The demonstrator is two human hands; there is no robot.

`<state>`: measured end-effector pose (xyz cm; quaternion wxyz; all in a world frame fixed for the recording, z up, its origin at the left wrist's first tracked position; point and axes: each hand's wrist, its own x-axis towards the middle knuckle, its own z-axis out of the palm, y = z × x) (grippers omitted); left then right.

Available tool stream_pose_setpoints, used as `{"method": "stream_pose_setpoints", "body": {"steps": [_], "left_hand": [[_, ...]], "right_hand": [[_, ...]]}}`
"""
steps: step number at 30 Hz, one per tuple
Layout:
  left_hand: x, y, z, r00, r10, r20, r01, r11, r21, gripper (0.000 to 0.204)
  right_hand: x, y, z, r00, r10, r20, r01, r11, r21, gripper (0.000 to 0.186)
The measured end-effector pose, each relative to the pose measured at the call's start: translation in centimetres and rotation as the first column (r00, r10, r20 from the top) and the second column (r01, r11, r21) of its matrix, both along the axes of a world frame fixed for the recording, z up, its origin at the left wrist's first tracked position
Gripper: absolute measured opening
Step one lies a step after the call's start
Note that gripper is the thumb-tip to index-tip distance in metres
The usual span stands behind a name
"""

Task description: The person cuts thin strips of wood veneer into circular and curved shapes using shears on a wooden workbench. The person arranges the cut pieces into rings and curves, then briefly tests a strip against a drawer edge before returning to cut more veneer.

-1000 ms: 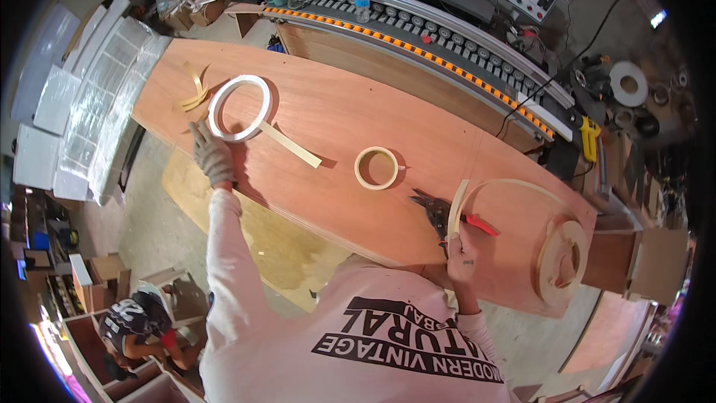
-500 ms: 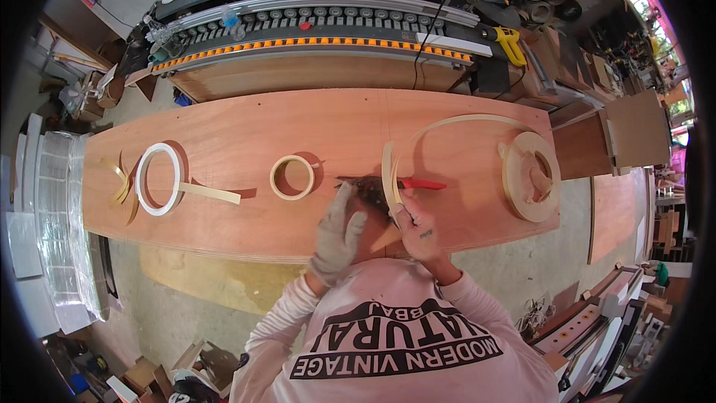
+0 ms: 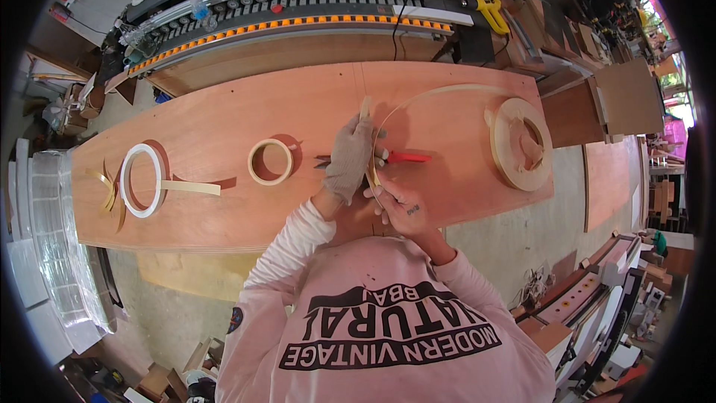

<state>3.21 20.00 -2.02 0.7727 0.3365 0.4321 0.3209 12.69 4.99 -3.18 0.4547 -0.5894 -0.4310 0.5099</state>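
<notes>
A thin cream edging strip arcs from a large cream roll at the right to my hands. My left hand, in a grey glove, is closed around the strip near its free end, which pokes out past the fingers. Closer to my body, my bare right hand pinches the same strip. Beneath my left hand lies a cutting tool with red handles. Its dark tip shows left of the glove; the middle is covered.
On the wooden board lie a small cream tape roll, a white-edged roll with its tail out, and several strip offcuts. Behind stands a long roller machine with a yellow glue gun at its right.
My left hand has moved up and right from beside the tool onto the strip and closed on it. The right hand keeps its pinch. The whole view has shifted slightly.
</notes>
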Motion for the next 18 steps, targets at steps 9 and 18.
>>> {"method": "stream_pose_setpoints", "body": {"steps": [9, 18], "left_hand": [[2.5, 1.3, 1.7, 0.988, -0.028, -0.154, 0.039, 0.997, 0.073, 0.042], [2.6, 1.4, 2.0, 0.998, -0.058, -0.024, 0.055, 0.993, -0.102, 0.017]], "right_hand": [[2.4, 1.8, 3.9, 0.928, 0.086, -0.362, -0.17, 0.963, -0.208, 0.031], [3.3, 2.4, 3.7, 0.858, 0.024, -0.512, -0.175, 0.953, -0.248, 0.032]]}}
